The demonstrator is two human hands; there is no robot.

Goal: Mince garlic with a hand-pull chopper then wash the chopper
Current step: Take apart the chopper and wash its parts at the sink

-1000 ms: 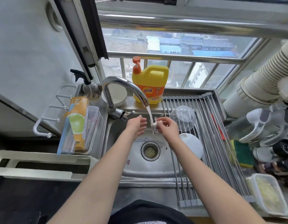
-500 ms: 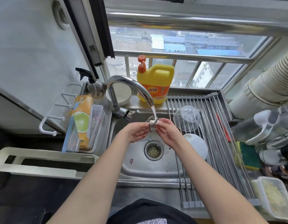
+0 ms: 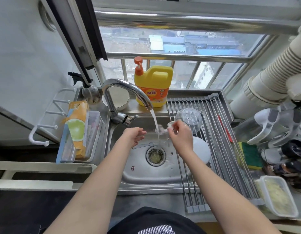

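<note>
Chopper blade pinched by right hand under tap stream; left hand relaxed, empty; bowl behind.

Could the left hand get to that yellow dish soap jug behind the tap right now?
Probably yes. The left hand is open and holds nothing, and the yellow plastic dish soap jug stands upright on the ledge behind the sink. Only the curved chrome tap arches between them, so the hand would go round it.

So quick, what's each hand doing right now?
Left hand: open, holding nothing.
Right hand: pinching a small chopper part under the water.
</note>
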